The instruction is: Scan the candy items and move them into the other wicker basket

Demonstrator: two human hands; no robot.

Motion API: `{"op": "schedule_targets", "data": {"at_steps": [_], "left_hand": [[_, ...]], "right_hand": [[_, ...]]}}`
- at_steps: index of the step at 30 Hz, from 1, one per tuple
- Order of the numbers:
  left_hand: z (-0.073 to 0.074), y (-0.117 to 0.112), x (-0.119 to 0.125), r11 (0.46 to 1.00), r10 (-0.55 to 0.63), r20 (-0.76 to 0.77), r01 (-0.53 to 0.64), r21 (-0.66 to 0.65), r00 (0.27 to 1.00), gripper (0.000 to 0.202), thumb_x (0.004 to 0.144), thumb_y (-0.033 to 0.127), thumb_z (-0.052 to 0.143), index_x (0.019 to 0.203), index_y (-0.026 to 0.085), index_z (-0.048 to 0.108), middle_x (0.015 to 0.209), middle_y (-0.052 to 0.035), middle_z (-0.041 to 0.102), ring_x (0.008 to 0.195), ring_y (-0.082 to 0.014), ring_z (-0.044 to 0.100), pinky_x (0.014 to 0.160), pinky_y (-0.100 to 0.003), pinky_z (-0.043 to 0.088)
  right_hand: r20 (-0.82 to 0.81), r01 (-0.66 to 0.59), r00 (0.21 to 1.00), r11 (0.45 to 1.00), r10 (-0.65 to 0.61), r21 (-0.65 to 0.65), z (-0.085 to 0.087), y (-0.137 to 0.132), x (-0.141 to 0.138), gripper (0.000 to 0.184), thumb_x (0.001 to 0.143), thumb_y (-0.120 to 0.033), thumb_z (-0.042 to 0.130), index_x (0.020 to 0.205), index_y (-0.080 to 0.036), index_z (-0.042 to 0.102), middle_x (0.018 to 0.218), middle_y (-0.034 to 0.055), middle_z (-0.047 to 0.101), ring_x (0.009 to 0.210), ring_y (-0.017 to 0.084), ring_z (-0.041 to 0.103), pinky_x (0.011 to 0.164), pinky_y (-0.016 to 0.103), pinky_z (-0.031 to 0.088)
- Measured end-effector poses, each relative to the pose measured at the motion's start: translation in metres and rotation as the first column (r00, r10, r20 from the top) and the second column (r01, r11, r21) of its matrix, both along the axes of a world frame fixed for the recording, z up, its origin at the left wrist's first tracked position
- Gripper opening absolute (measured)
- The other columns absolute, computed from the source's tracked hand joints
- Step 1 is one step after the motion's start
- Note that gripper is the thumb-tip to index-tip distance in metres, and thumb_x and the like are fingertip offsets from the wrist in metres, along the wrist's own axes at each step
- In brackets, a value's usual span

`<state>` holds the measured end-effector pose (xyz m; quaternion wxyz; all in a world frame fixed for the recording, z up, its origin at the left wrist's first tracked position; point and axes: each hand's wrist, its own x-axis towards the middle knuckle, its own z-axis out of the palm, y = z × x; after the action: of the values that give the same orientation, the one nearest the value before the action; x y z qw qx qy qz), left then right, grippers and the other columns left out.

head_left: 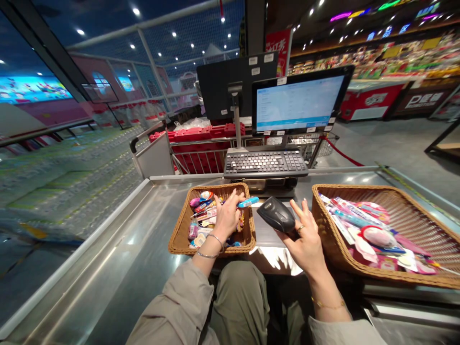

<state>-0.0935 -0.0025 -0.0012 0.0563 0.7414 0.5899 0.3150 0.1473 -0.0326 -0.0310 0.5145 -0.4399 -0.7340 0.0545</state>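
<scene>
Over the smaller wicker basket (177, 237) on the left, my left hand (227, 216) grips a slim blue item (248, 202) with a white printed patch; its exact kind is unclear. Several small colourful packets and bottles lie in that basket, partly hidden by this hand. My right hand (305, 242) holds a black barcode scanner (276, 214), its head pointing left toward the blue item. Two fingers of the right hand are raised, while the rest are behind the scanner. Beside this hand is a larger wicker basket (332, 254) holding several packaged goods, many pink and white.
Both baskets stand on a metal counter (108, 268). Behind them are a keyboard (266, 163) and a lit monitor (298, 103), with another screen's dark back (215, 91) to its left. A trolley with red items (201, 134) stands beyond the counter.
</scene>
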Motion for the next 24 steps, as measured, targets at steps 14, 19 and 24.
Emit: {"op": "schedule_targets", "data": {"at_steps": [14,19,24], "left_hand": [[-0.014,0.006,0.011,0.977,0.033,-0.146,-0.001,0.212,0.989,0.027,0.090,0.022,0.062,0.117,0.029,0.066,0.117,-0.0048,0.074,0.121,-0.0272,0.063,0.119,-0.067,-0.015],[-0.014,0.005,0.017,0.976,0.017,-0.167,0.020,0.215,0.986,0.026,0.091,0.019,0.060,0.116,0.027,0.065,0.116,-0.0067,0.075,0.121,-0.0258,0.063,0.118,-0.068,-0.015],[-0.018,0.007,0.021,0.978,0.022,-0.167,0.013,0.207,0.986,0.030,0.089,0.013,0.057,0.117,0.024,0.063,0.118,-0.0092,0.074,0.121,-0.0262,0.063,0.119,-0.068,-0.014]], "right_hand": [[-0.004,0.017,1.000,1.000,-0.017,-0.006,-0.006,0.001,0.004,0.021,0.085,-0.036,0.067,0.099,-0.020,0.067,0.149,0.0147,0.051,0.150,0.038,0.027,0.116,0.069,0.028],[0.007,0.025,1.000,1.000,-0.025,-0.004,-0.008,0.001,0.005,0.021,0.086,-0.037,0.066,0.100,-0.021,0.067,0.149,0.0145,0.052,0.150,0.038,0.028,0.115,0.070,0.029],[0.015,0.029,0.999,1.000,-0.029,-0.010,-0.009,0.001,0.006,0.022,0.086,-0.037,0.066,0.101,-0.020,0.067,0.150,0.0147,0.051,0.150,0.038,0.027,0.116,0.069,0.029]]}}
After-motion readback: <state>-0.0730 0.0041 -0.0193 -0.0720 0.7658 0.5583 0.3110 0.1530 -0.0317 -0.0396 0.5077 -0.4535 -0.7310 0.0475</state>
